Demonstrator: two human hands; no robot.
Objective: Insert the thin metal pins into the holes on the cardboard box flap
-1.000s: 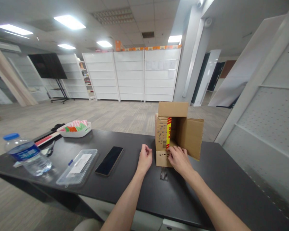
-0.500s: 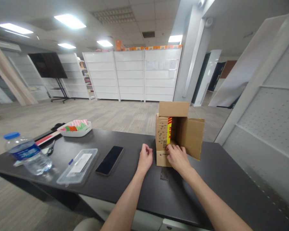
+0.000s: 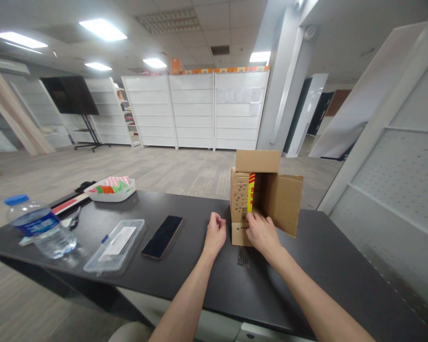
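Note:
A cardboard box point(image 3: 267, 190) stands on the dark table with its open side toward me and its flaps spread. Its left flap point(image 3: 240, 194) carries many small round grey heads or holes, and a short row of dark dots marks the lower flap point(image 3: 238, 236). My right hand point(image 3: 263, 232) is at that lower flap, fingers bent and closed; what they pinch is hidden. Left of the box, my left hand point(image 3: 216, 232) is held curled, apart from the cardboard, its contents not visible. Several thin metal nails or screws point(image 3: 243, 257) lie side by side before the box.
A black phone point(image 3: 163, 236) and a clear plastic case point(image 3: 116, 244) with a white label lie left of my hands. Farther left are a water bottle point(image 3: 41, 225), scissors point(image 3: 75, 217) and a white basket point(image 3: 128, 192) of colourful packets. White shelves point(image 3: 191, 111) stand behind.
My right hand has shifted very slightly left at the lower flap, still with bent fingers. My left hand, the box and the metal pieces stay in place.

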